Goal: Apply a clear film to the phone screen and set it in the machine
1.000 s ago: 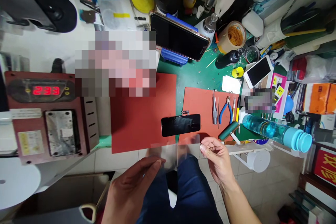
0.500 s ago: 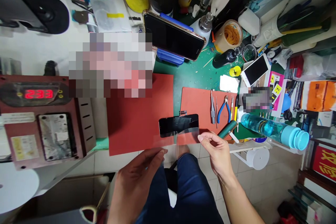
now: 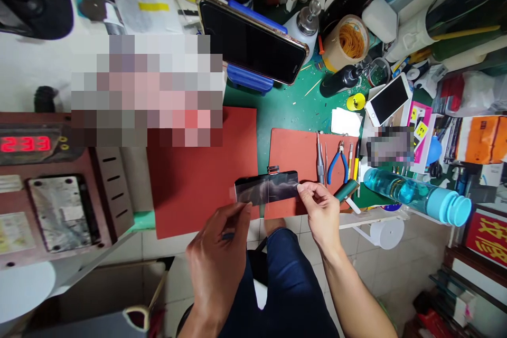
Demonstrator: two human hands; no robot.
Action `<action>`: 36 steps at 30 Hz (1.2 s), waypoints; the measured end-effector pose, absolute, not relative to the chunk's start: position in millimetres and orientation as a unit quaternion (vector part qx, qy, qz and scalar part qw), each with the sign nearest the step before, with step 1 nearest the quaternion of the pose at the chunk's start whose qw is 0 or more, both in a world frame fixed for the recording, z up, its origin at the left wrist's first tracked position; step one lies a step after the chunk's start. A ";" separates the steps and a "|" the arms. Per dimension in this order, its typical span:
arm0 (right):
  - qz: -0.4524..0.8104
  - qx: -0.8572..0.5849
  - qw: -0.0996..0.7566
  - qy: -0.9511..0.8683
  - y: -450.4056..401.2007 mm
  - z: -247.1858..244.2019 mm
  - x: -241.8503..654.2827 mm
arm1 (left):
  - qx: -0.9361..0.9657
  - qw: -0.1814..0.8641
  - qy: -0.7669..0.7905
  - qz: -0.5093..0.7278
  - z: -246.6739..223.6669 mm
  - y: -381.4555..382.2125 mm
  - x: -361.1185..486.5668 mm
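A clear thin film point(image 3: 255, 194) is stretched between my two hands over a black phone screen point(image 3: 285, 180), which lies across the gap between two red-orange mats. My left hand point(image 3: 224, 237) pinches the film's lower left part between thumb and fingertips. At the other end, my right hand point(image 3: 320, 208) pinches its right edge, close to the phone's right end. The film is see-through, so its outline is hard to follow. I cannot tell whether it touches the screen.
Blue-handled cutters point(image 3: 338, 162) and slim tools lie on the right mat point(image 3: 293, 149). A blue water bottle point(image 3: 404, 190) is farther right. Another phone point(image 3: 253, 39) leans on a blue stand behind. A heating station point(image 3: 59, 179) reading 233 stands left of the left mat point(image 3: 198, 185).
Both hands have moved up and forward, bringing the film from the near edge of the phone to over its screen. The camera view has shifted slightly.
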State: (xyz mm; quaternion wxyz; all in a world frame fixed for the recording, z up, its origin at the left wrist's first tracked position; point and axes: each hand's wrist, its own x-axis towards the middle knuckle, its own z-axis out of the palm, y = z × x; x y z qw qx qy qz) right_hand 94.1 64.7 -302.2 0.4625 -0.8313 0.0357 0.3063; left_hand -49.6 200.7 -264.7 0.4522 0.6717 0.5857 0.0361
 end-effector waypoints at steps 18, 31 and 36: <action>0.259 -0.875 0.409 0.003 67.6 -308.4 89.4 | 0.687 0.412 0.597 0.049 -275.7 197.5 -53.3; 0.257 -0.881 0.397 0.006 71.2 -308.2 90.6 | 0.645 0.438 0.626 0.014 -280.2 201.9 -53.2; 0.259 -0.880 0.398 0.008 71.4 -307.3 91.6 | 0.639 0.442 0.629 0.017 -280.5 201.4 -53.4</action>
